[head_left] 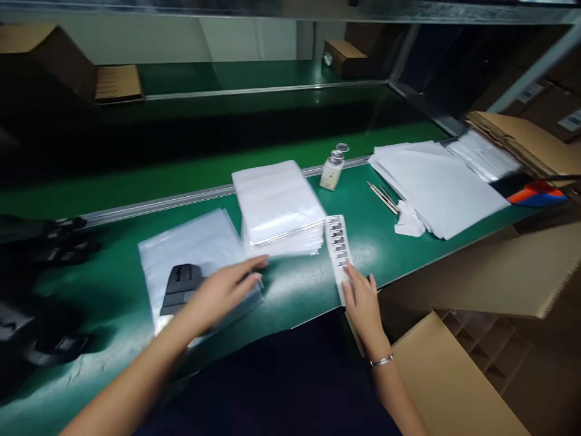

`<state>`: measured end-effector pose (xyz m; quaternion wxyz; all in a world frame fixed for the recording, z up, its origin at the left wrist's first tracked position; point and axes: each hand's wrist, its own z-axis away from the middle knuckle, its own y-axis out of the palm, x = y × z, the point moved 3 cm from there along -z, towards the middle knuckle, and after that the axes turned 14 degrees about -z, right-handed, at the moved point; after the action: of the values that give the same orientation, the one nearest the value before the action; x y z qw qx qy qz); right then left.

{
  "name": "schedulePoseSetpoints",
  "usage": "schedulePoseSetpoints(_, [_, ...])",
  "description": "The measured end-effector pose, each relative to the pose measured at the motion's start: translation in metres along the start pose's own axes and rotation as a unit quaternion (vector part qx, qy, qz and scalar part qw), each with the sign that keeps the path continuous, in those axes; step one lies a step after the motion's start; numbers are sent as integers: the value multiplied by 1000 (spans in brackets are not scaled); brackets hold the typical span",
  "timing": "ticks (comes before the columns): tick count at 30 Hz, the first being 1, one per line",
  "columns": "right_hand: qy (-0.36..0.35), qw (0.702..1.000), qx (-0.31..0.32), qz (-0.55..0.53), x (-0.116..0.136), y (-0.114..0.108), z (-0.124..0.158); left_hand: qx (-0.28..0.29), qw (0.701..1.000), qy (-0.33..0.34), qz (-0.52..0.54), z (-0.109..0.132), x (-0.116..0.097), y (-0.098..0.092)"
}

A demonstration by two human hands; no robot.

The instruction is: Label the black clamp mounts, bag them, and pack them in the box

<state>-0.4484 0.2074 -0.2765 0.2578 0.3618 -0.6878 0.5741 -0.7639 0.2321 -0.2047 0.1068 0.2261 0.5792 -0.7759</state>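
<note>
My left hand (229, 284) is slightly blurred, fingers stretched and thumb apart, with nothing in it. It is over the near right part of a clear plastic bag (200, 233). A black ridged object (181, 287) lies at that bag, partly hidden by my left forearm; I cannot tell whether it is inside or on top. My right hand (363, 300) has its fingers on the lower end of a white strip of printed labels (337, 242). The strip's top end meets a stack of clear plastic bags (279, 203).
Behind the stack stands a small bottle (331, 172) with a metal top. Tweezers (384, 197) and a crumpled white cloth or paper (409, 221) lie to its right, beside white sheets (431, 181). Open cardboard boxes (454, 369) sit below the right edge. Black equipment (40, 327) occupies the left.
</note>
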Motion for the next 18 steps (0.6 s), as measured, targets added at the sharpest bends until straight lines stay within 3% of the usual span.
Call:
schedulePoseSetpoints(3, [9, 997, -75, -14, 3, -1, -6, -98, 991, -31, -82, 31, 87, -24])
schedulePoseSetpoints(5, [15, 990, -108, -87, 16, 3, -13, -108, 991, -48, -63, 49, 124, -17])
schedulePoseSetpoints(6, [22, 984, -108, -138, 25, 8, -18, -119, 990, -58, -42, 57, 132, -10])
schedulePoseSetpoints(9, [33, 960, -2, -277, 66, 41, -36, -186, 979, -86, 20, 67, 124, 16])
schedulePoseSetpoints(13, [-21, 934, 187, -303, 125, 104, -49, -246, 960, -113, 67, 64, 83, 40])
schedulePoseSetpoints(18, [-27, 936, 242, -253, 148, 154, -52, -270, 949, -126, 99, 61, 64, 46])
